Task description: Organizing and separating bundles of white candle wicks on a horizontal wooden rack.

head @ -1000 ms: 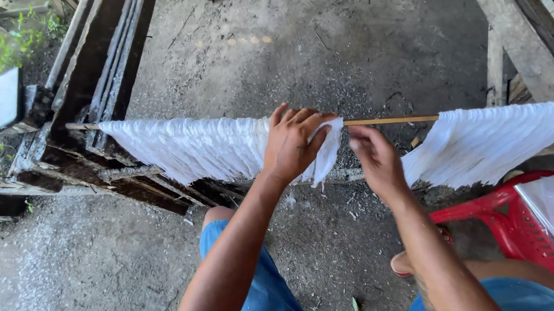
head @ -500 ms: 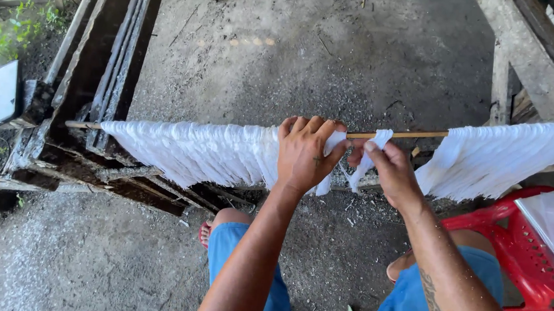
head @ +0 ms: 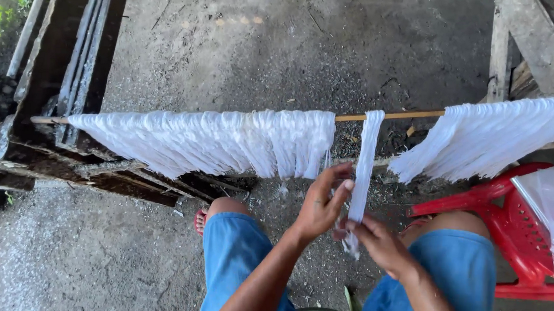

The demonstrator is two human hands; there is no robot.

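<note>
White strip [head: 366, 162] hangs vertical off wooden rod [head: 390, 116], btwn two white bunches (lower end pinched).

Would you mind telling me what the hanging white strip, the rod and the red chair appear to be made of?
White strip: soft, matte, limp, perhaps wet noodle sheet or fibre. Rod: tan, thin, straight, likely bamboo or wood. Red chair: glossy moulded plastic.

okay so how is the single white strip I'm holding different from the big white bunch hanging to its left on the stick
The single strip hangs alone as one narrow band; the left bunch is many strips packed side by side into a wide curtain. Both the left hand and right hand pinch the single strip's lower end; the left bunch hangs untouched. The single strip reaches lower than the bunch. Both are white and draped over the same wooden stick.
</note>
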